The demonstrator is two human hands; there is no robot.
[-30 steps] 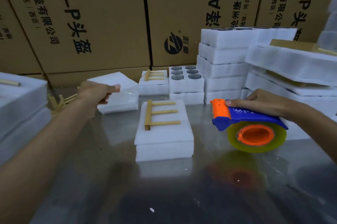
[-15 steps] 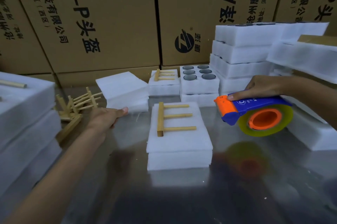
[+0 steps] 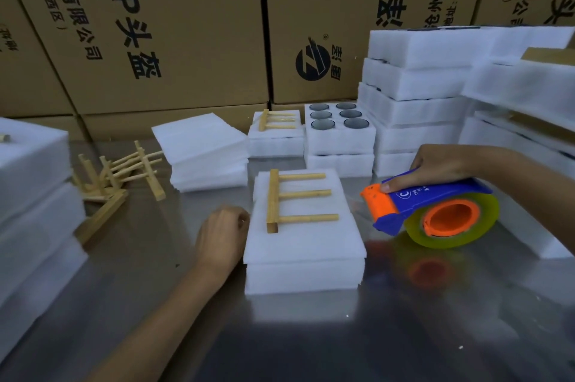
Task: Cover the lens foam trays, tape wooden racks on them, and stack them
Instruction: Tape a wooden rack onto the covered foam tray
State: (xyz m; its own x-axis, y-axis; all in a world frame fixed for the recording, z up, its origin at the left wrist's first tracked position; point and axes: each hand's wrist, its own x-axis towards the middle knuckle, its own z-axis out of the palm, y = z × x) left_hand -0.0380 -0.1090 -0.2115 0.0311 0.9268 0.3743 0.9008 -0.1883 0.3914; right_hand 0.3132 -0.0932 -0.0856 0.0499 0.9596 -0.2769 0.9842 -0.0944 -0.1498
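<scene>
On the covered tray [image 3: 303, 244] one three-peg rack [image 3: 292, 199]; right hand [image 3: 441, 165] grips one tape dispenser [image 3: 435, 210], left hand [image 3: 222, 234] clenched, empty.

Left hand [image 3: 222, 234] is reaching in from the lower left, forearm bare, fingers curling inward at the near foam stack's [image 3: 303, 252] left edge; contact appears likely but is blurred. Right hand [image 3: 441, 168] is entering from the right, palm down, gripping the tape dispenser [image 3: 432, 210], thumb pressing near its orange nose.
</scene>
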